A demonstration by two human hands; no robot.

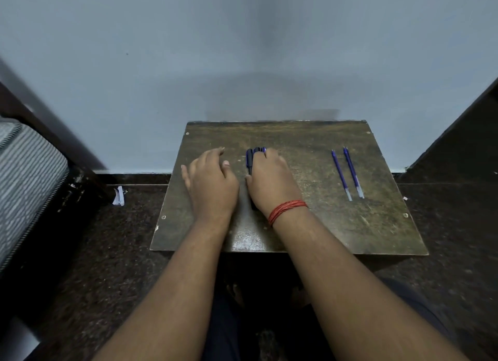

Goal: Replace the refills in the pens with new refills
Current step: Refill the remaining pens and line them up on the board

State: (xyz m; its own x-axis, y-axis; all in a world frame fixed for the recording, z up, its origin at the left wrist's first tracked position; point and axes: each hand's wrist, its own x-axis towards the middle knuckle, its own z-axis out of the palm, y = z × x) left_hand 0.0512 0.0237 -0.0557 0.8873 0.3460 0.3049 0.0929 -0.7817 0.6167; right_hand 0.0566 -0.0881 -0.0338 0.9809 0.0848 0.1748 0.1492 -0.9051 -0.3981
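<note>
Wall (pixel 242 51) fills the top half, pale blue-grey. Dark speckled floor (pixel 102 253) all around. Striped mattress (pixel 24 177) at 9 o'clock, edge of frame. Scrap of white paper (pixel 119 196) on the floor, near the worktop's left side.

Worktop (pixel 350 226): one small brown board, scuffed, pushed to the wall.

Two bare forearms come in from 6 o'clock. Left hand (pixel 211 184) lies palm down on the worktop at about 10 o'clock from board centre, fingers (pixel 215 152) spread loosely, holding nothing, thumb tip close to the pens but apart from them. Right hand (pixel 272 183) just beside it, touching or nearly so, palm down over the pens. Red thread band (pixel 287 211) wrapped round the right wrist, several turns.

Pens (pixel 250 160): dark blue-black bunch under the right hand, lying lengthwise 12 to 6. Tips stick out past the right fingers at 12 o'clock, one barrel shows along the hand's left edge, a dark end shows under the wrist. Count unclear, at least two, hand covers the rest. Right fingers curl down over the bunch; whether they grip it or only rest on it I cannot tell.

Refills (pixel 347 173): two, blue, thin, clear ends toward 6 o'clock. Side by side, nearly parallel, slightly tilted, at 3 o'clock on the worktop, well apart from both hands.
</note>
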